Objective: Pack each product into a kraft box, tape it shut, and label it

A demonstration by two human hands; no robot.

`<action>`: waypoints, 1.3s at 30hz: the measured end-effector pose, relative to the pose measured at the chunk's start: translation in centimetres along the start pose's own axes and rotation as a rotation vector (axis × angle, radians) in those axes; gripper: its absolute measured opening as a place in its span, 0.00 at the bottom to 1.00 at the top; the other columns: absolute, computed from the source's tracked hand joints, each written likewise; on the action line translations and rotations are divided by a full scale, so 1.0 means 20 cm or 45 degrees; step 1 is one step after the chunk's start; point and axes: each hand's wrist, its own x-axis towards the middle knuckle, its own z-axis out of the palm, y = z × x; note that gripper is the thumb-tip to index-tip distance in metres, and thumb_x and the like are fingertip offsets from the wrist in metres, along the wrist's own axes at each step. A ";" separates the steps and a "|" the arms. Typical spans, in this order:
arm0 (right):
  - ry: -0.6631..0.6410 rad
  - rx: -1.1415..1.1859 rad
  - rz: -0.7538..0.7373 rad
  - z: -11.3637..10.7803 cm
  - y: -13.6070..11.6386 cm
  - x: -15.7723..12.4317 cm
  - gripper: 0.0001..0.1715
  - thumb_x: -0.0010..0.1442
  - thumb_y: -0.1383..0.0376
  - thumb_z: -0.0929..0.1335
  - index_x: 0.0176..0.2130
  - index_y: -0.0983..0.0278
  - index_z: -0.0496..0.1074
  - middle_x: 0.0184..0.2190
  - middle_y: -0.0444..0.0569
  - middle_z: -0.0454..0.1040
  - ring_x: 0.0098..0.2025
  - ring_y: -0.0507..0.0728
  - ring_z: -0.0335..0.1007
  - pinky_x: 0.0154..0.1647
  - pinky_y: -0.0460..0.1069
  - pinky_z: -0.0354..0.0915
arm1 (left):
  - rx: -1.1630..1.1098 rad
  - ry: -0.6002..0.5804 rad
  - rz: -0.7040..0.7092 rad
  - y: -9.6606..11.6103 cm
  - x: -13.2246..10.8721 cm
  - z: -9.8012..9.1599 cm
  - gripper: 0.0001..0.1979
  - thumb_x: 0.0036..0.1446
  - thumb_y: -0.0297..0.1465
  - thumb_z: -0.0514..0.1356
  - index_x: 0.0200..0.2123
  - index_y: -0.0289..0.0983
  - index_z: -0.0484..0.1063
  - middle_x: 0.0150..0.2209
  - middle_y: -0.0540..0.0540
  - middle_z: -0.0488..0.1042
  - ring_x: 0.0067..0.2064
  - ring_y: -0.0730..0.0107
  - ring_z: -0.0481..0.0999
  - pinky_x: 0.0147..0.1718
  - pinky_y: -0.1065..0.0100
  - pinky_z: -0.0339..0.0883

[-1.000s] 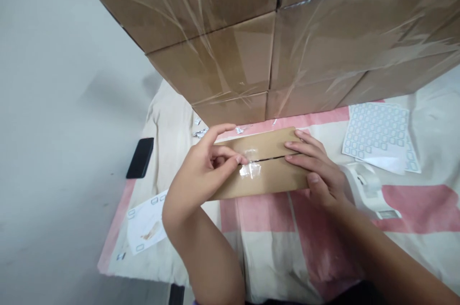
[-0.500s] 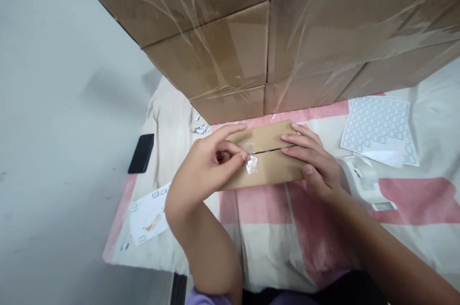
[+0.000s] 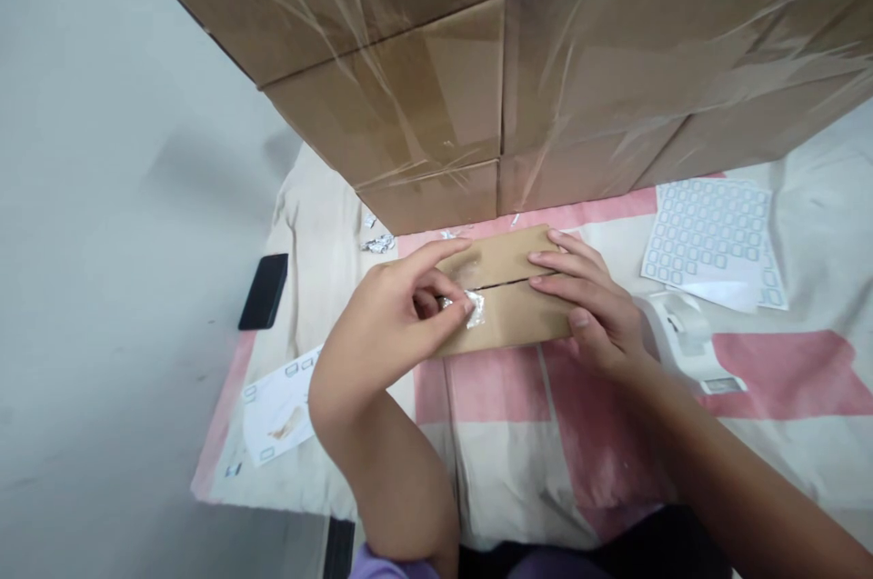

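A small brown cardboard box (image 3: 525,315) lies before me, with a dark seam between its two top flaps. My left hand (image 3: 402,315) is at the box's left end, its thumb and forefinger pinched on a crinkled piece of clear tape (image 3: 476,310) beside the seam. Part of that tape shows behind the fingertips and looks lifted. My right hand (image 3: 593,297) grips the right end of the box, fingers spread across the flaps and thumb at the near edge. The left end of the box is partly hidden by my left hand.
Large taped cartons (image 3: 436,97) form a wall behind the box. To the right are a white tape dispenser (image 3: 688,338) and sticker sheets (image 3: 709,238). A black phone (image 3: 263,292), a paper sheet (image 3: 283,406) and crumpled tape scraps (image 3: 378,244) lie left on the pink-and-white cloth (image 3: 505,461).
My left fingertips have pulled slightly at the clear tape, which now looks more crinkled and shows on both sides of them. My right hand keeps its place on the box.
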 end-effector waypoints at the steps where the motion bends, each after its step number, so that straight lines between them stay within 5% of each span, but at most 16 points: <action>1: 0.000 0.002 0.001 0.00 0.00 0.00 0.21 0.72 0.59 0.63 0.59 0.53 0.77 0.61 0.49 0.77 0.73 0.70 0.60 0.72 0.73 0.57 | 0.004 0.002 0.004 0.00 0.00 0.00 0.27 0.59 0.29 0.65 0.62 0.44 0.72 0.35 0.52 0.84 0.31 0.72 0.78 0.32 0.71 0.72; 39: 0.005 0.025 -0.018 0.00 -0.01 0.01 0.21 0.71 0.59 0.63 0.59 0.54 0.77 0.61 0.50 0.77 0.71 0.71 0.62 0.72 0.74 0.56 | 0.069 0.031 0.115 0.00 0.00 0.01 0.20 0.59 0.25 0.65 0.55 0.44 0.78 0.37 0.53 0.85 0.36 0.72 0.81 0.36 0.71 0.72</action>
